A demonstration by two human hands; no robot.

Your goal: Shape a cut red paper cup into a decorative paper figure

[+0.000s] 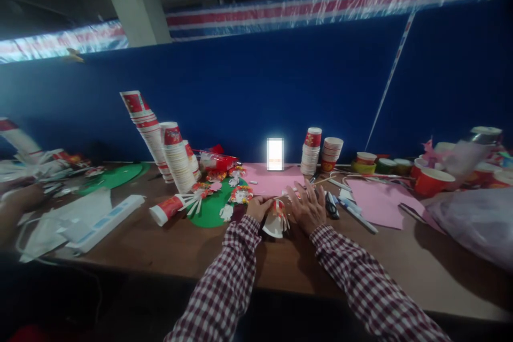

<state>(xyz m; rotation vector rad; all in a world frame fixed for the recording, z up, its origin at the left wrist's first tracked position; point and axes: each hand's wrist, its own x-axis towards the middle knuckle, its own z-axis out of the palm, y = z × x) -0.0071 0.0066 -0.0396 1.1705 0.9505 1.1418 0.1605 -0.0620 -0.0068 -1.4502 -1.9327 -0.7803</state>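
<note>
Both of my hands are low over the table, in checked sleeves. My left hand (258,207) is closed, its thumb and fingers pinched at the upper left edge of a paper cup (274,228) cut into strips. The cup is red and white, its pale base turned toward me. On its right side my right hand (310,207) lies with fingers stretched out and spread, fingertips at a small pale piece by the pink sheet (264,180). What lies under the right fingers is partly hidden. White and red-yellow paper cut-outs (242,194) are just left of my left hand.
Tall paper cup stacks (178,163) stand left, with shorter stacks (310,152) behind my hands. A lit phone-like screen (275,154) is at the back. Further right are pens (358,215), a pink sheet (374,200) and a plastic bag (476,222). A power strip (112,222) and another person's hand (26,195) are left.
</note>
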